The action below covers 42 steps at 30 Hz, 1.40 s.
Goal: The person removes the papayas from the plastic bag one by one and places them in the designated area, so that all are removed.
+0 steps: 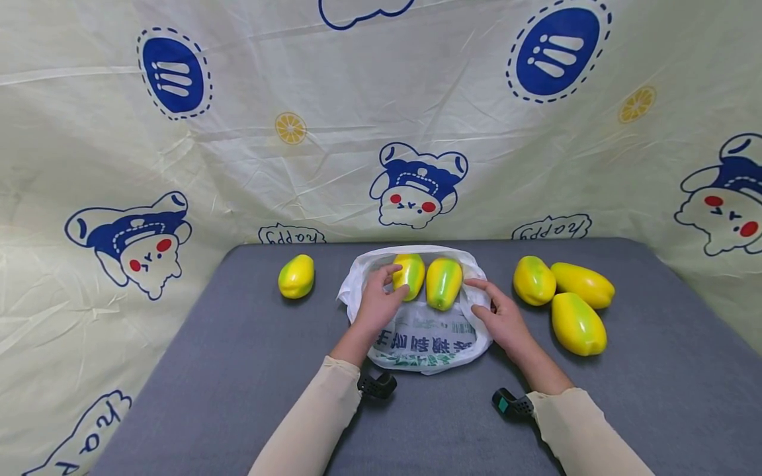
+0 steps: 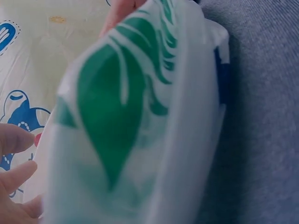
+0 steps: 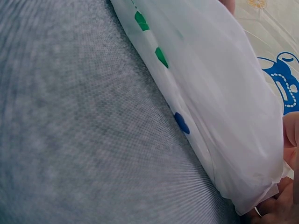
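Observation:
A white plastic bag (image 1: 411,360) with printed lettering lies with its mouth open on the grey table. Inside it, towards the back, are two yellow-green papayas, the left papaya (image 1: 412,272) and the right papaya (image 1: 443,281). My left hand (image 1: 380,297) reaches over the bag's left rim, its spread thumb and fingertips at the left papaya. The left wrist view shows gaps between these fingers, the bag hiding part of the hand. At the bag's right side, my right hand (image 1: 503,317) holds the rim. In the right wrist view its fingers (image 3: 289,135) are at the plastic edge.
One papaya (image 1: 296,276) lies alone left of the bag. Three more lie close together on the right: a rear papaya (image 1: 534,281), a longer papaya (image 1: 586,284) and a front papaya (image 1: 579,324). A printed cloth (image 1: 333,178) hangs behind the table (image 1: 268,383).

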Motion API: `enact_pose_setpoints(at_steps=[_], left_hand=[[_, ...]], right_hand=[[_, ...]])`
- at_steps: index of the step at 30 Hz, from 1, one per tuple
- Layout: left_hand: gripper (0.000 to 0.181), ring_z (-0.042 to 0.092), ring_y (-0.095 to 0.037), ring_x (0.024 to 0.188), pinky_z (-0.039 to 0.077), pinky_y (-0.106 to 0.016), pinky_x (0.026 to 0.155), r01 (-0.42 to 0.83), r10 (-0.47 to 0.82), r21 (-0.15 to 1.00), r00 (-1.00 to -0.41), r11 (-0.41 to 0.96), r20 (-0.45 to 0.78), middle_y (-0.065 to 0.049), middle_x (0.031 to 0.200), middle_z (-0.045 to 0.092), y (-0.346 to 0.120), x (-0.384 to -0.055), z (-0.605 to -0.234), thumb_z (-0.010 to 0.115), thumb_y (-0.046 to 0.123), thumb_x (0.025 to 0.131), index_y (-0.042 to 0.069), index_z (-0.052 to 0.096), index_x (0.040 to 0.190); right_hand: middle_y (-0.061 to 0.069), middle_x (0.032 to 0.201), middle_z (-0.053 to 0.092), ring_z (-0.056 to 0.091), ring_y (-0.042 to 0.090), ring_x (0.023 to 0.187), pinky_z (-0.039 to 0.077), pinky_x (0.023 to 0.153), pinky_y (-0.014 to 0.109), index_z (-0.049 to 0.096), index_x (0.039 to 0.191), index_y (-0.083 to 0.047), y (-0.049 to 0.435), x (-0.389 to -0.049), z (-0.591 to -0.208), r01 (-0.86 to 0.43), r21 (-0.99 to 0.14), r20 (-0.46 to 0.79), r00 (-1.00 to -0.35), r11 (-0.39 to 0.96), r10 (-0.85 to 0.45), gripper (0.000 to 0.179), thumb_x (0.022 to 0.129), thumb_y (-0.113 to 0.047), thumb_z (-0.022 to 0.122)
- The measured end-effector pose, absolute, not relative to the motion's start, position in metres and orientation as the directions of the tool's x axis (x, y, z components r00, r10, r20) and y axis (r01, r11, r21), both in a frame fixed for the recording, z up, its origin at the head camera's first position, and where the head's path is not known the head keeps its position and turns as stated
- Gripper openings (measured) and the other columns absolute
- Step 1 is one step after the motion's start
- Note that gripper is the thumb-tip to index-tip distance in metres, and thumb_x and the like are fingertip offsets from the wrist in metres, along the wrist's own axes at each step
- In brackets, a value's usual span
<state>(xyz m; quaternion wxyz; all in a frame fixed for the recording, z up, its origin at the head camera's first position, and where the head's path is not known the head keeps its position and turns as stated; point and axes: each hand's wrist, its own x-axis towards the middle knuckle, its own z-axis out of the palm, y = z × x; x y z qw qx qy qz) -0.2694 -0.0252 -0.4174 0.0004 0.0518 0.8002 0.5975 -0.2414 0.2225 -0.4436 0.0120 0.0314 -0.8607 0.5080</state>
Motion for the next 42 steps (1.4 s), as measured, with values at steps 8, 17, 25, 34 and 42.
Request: enact_pose_setpoints(at_steps=[8, 17, 25, 34, 42], left_hand=[[0.055, 0.037, -0.032, 0.142, 0.033, -0.052, 0.118, 0.166, 0.145, 0.926, -0.982, 0.338, 0.123, -0.015, 0.154, 0.039, -0.026, -0.273, -0.428, 0.062, 0.013, 0.093, 0.016, 0.050, 0.147], [0.056, 0.035, -0.034, 0.143, 0.029, -0.053, 0.120, 0.124, 0.180, 0.929, -0.982, 0.350, 0.064, -0.018, 0.157, 0.032, -0.025, -0.272, -0.430, 0.061, 0.017, 0.095, 0.019, 0.047, 0.149], [0.057, 0.034, -0.030, 0.145, 0.029, -0.052, 0.121, 0.117, 0.184, 0.929, -0.981, 0.351, 0.054, -0.013, 0.158, 0.034, -0.025, -0.273, -0.432, 0.060, 0.017, 0.095, 0.022, 0.045, 0.150], [0.055, 0.034, -0.031, 0.145, 0.030, -0.051, 0.120, 0.136, 0.182, 0.939, -0.980, 0.315, 0.081, -0.012, 0.162, 0.028, -0.026, -0.275, -0.434, 0.060, 0.013, 0.094, 0.019, 0.046, 0.147], [0.055, 0.037, -0.030, 0.141, 0.032, -0.051, 0.119, 0.151, 0.180, 0.945, -0.978, 0.290, 0.101, -0.012, 0.159, 0.034, -0.026, -0.275, -0.437, 0.061, 0.011, 0.094, 0.017, 0.047, 0.147]], right_hand=[[0.015, 0.165, 0.027, 0.025, 0.041, 0.150, 0.021, 0.119, 0.066, 0.046, 0.148, -0.020, 0.222, -0.241, -0.444, -0.067, -0.859, 0.049, -0.998, 0.508, -0.049, 0.049, 0.099, -0.012, 0.051], [0.017, 0.166, 0.023, 0.021, 0.042, 0.152, 0.020, 0.119, 0.066, 0.046, 0.148, -0.018, 0.221, -0.243, -0.443, -0.072, -0.856, 0.051, -0.997, 0.512, -0.055, 0.050, 0.099, -0.012, 0.051], [0.018, 0.165, 0.024, 0.023, 0.042, 0.151, 0.021, 0.119, 0.066, 0.046, 0.148, -0.018, 0.222, -0.244, -0.444, -0.085, -0.847, 0.061, -0.996, 0.525, -0.063, 0.049, 0.099, -0.012, 0.051], [0.019, 0.165, 0.024, 0.025, 0.042, 0.150, 0.022, 0.119, 0.066, 0.045, 0.148, -0.017, 0.222, -0.243, -0.443, -0.089, -0.847, 0.062, -0.996, 0.524, -0.070, 0.050, 0.099, -0.012, 0.051], [0.019, 0.165, 0.024, 0.024, 0.043, 0.150, 0.021, 0.119, 0.067, 0.046, 0.148, -0.017, 0.222, -0.243, -0.442, -0.078, -0.846, 0.046, -0.996, 0.528, -0.075, 0.049, 0.099, -0.012, 0.051]])
